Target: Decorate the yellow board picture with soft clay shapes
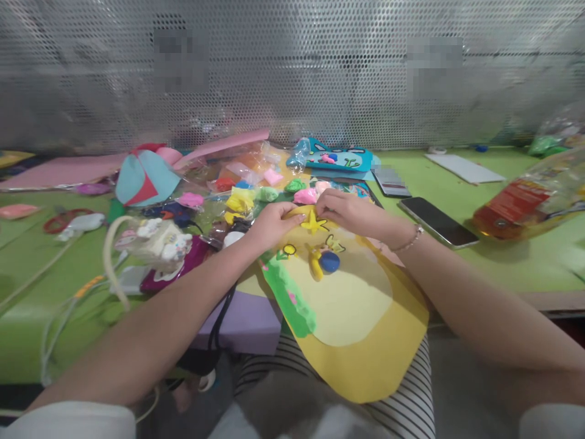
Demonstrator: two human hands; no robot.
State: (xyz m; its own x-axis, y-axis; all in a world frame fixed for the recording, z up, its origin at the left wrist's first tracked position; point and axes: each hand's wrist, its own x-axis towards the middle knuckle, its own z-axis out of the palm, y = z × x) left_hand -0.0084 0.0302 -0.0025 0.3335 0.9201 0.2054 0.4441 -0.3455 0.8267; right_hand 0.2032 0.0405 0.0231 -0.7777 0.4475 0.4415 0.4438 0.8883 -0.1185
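A yellow paper cutout with a paler inner sheet rests at the table edge and over my lap. A yellow clay star is at its far end. My left hand grips the sheet's far left side, its thumb beside the star. With bent, pressed-together fingers, my right hand touches the star's right side; its fingertips are partly hidden. Nearer me on the sheet are a blue clay disc, a curved yellow clay piece and a green clay strip with pink bits.
Lumps of colored clay, including a yellow one, lie beyond my hands. To the right are a phone and a tipped bottle. Cables and a decorated box sit left, and a perforated metal panel stands behind.
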